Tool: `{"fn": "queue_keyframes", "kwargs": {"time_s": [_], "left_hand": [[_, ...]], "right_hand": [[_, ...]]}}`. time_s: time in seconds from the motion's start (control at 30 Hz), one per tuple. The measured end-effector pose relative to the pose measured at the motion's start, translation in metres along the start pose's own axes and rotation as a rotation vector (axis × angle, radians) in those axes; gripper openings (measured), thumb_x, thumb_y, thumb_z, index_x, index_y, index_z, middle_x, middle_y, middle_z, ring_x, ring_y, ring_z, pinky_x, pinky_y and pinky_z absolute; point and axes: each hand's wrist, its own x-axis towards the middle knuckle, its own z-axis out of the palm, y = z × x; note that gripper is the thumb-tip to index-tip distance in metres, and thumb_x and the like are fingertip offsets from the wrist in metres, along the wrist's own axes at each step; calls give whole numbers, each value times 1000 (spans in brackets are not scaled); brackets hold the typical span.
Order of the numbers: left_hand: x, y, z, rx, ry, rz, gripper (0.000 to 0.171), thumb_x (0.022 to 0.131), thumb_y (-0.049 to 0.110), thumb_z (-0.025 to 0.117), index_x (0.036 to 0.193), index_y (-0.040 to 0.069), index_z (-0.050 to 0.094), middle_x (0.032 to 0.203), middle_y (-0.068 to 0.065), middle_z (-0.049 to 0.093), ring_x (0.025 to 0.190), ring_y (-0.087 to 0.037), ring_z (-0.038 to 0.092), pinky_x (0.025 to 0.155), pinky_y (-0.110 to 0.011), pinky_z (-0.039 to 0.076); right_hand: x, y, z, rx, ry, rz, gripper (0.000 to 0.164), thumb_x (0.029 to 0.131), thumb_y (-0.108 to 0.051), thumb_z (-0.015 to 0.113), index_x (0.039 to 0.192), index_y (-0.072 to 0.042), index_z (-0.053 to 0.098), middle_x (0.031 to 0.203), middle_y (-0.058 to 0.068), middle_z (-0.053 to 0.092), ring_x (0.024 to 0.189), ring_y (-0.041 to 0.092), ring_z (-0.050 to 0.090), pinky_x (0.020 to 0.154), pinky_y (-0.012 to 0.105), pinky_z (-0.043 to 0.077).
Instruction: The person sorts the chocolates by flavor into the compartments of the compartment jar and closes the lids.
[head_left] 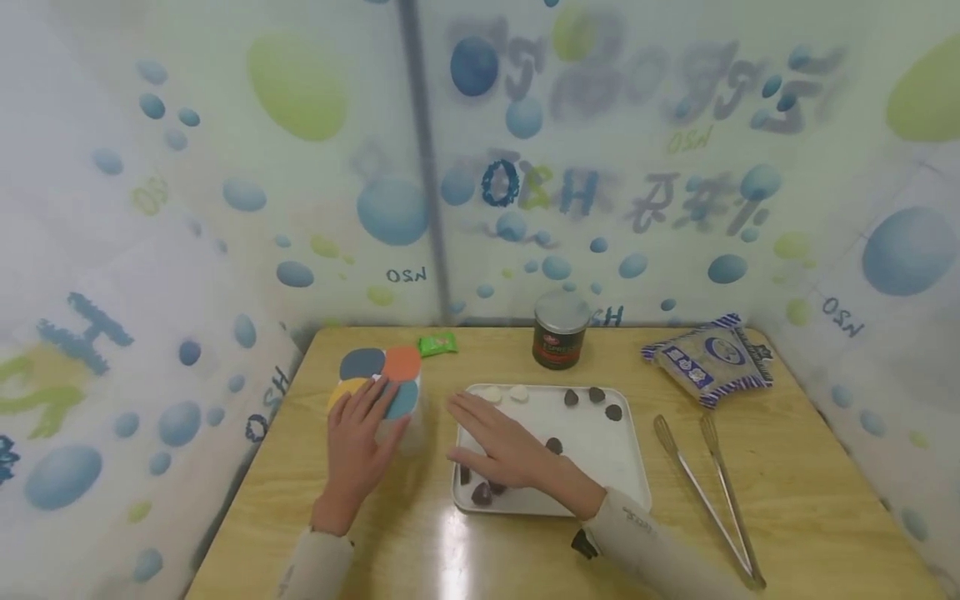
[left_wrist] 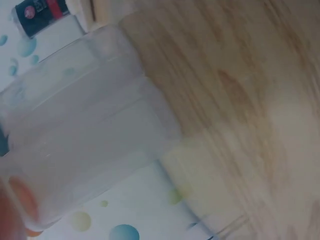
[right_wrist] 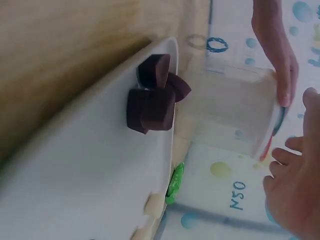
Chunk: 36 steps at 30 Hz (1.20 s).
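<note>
My left hand (head_left: 356, 450) rests on the coloured lid (head_left: 401, 364) of a clear plastic container (left_wrist: 90, 135), fingers spread. The lid carries blue, orange, yellow and teal patches, and the container stands upright at the table's left. In the right wrist view its see-through wall (right_wrist: 230, 105) shows no contents. My right hand (head_left: 510, 446) hovers over the left part of a white tray (head_left: 600, 458), fingers extended, holding nothing. Dark chocolates (head_left: 482, 494) lie in groups on the tray; some are hidden beneath this hand. Two white chocolates (head_left: 519, 393) sit near its far edge.
A green wrapped packet (head_left: 437, 344) lies behind the container. An espresso tin (head_left: 559, 333) stands behind the tray. At the right are a blue-and-white striped bag (head_left: 708, 360) and metal tongs (head_left: 705, 492). Patterned curtains (head_left: 525, 208) enclose the back and sides.
</note>
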Motion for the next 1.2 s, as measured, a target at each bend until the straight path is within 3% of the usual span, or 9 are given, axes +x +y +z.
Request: {"fn": "queue_keyframes", "kwargs": {"time_s": [0.2,0.37,0.57,0.87,1.1,1.2], "left_hand": [[-2,-3,11,17,108,41,59,101,55,47,129,7,67,133,-14,65,124,-35,57,104,-55,31],[-4,-2,15,9,142,64,56,103,51,46,127,5,68,131,-14,66,123,-35,58,103,-55,32],[-5,-1,17,34,153,78,54,103,49,45,128,5,67,132,-14,66,123,-35,58,103,-55,32],[-2,-3,16,49,171,105,53,104,47,45,127,4,67,131,-15,67,122,-35,59,102,-54,32],[-1,-4,15,69,178,111,53,104,47,44,127,5,67,131,-14,67,121,-35,60,101,-54,33],[-2,-5,13,72,163,100,53,104,47,43,128,5,67,132,-13,66,123,-35,59,102,-53,32]], "right_hand": [[55,3,8,-22,87,-94,73,101,-41,55,156,-2,27,165,13,24,155,22,19,124,39,23],[89,7,22,-58,71,-116,69,104,-49,45,155,-5,32,165,9,27,155,19,17,125,36,21],[93,16,36,-97,72,-142,66,106,-49,34,157,-7,28,166,4,23,156,17,12,125,34,20],[95,20,35,-127,67,-178,67,106,-50,33,158,-9,25,167,3,21,156,15,11,125,31,17],[97,20,38,-167,98,-191,76,104,-61,14,158,-9,27,166,3,24,156,15,15,125,30,18],[98,19,39,-159,110,-197,75,105,-60,16,158,-9,27,166,3,24,155,16,16,125,31,19]]}}
